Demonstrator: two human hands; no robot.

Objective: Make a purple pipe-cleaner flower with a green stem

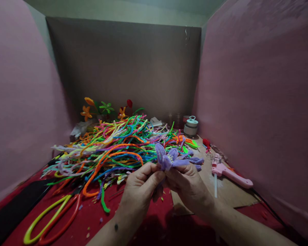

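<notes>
A purple pipe-cleaner flower [166, 159] with long looped petals and pale stamens at its centre is held up in front of me. My left hand [143, 186] pinches its base from the left, thumb and fingers pressed together. From the other side my right hand [186, 184] grips the same flower under its petals, fingers closed. The fingertips of both hands nearly meet below the bloom, and they hide its underside. More purple petal pieces [195, 160] lie just behind the right hand.
A large heap of coloured pipe cleaners [113, 150] spreads behind my hands. Scissors [53, 218] with yellow and red handles lie front left. A pink glue gun [231, 174] rests on cardboard [204, 177] at right. Finished flowers [106, 107] and a lidded jar [191, 126] stand behind.
</notes>
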